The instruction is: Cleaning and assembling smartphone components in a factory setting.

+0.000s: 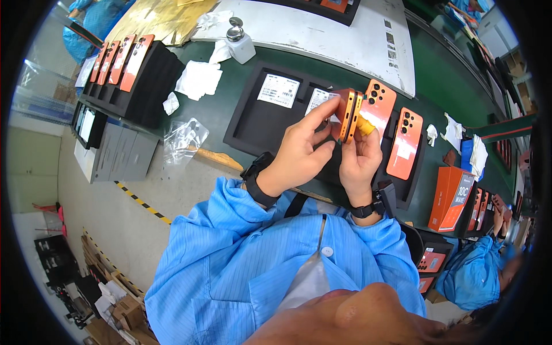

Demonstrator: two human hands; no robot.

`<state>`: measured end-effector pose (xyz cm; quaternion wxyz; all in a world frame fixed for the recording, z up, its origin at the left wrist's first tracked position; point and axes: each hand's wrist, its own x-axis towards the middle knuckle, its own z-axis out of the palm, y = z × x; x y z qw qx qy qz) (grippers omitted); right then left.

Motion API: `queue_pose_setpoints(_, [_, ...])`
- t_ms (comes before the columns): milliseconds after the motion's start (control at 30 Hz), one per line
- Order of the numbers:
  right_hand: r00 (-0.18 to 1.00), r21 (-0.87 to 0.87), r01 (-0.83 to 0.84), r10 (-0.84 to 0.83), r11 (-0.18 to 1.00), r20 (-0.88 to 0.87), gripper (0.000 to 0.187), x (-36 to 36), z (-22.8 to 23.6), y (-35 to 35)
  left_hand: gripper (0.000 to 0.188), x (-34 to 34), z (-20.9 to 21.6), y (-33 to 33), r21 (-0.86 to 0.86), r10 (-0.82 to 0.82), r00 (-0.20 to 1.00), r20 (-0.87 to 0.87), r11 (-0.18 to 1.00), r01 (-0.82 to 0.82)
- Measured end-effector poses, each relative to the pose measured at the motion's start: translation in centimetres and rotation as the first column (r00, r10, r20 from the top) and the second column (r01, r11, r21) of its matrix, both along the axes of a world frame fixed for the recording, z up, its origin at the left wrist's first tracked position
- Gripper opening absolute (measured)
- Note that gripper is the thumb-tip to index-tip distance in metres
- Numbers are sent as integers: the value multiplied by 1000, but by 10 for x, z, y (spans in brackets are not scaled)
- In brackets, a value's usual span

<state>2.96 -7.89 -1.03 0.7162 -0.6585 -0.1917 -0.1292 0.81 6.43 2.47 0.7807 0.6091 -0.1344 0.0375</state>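
An orange phone (348, 118) is held up on edge between my hands above the bench, its orange frame with a dark band facing me. It looks thick; I cannot tell whether a second phone lies against it. My left hand (305, 150) grips it from the left, fingers closed along its side. Closed against its right side and lower end is my right hand (362, 161), a yellow finger cot (364, 126) on one finger. Below lies a black foam tray (244, 123) with white label cards (278, 91). Two orange phones, one upper (380, 99) and one lower (405, 145), lie camera side up to the right.
At left, a stack of black trays (131, 99) carries several orange phones (137, 62). A pump bottle (240, 46), white wipes (199, 79) and a clear plastic bag (185, 138) lie nearby. An orange box (452, 198) stands right, near a co-worker in blue (472, 275).
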Motion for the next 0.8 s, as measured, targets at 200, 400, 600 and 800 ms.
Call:
queue_pose_setpoints(200, [1000, 12, 3, -3, 1000, 13, 31, 3, 9, -1, 86, 12, 19, 5, 178, -2, 999, 40, 984, -5])
queue_pose_setpoints(400, [1000, 5, 3, -3, 1000, -5, 34, 4, 15, 0, 96, 24, 31, 13, 377, -13, 998, 64, 926, -12])
queue_pose_setpoints(600, [996, -18, 7, -9, 1000, -93, 34, 5, 21, -6, 88, 30, 39, 14, 415, -35, 999, 39, 910, 16])
queue_pose_setpoints(800, [992, -122, -36, 21, 992, -123, 35, 6, 45, -11, 85, 38, 36, 14, 453, -17, 989, 145, 890, -51])
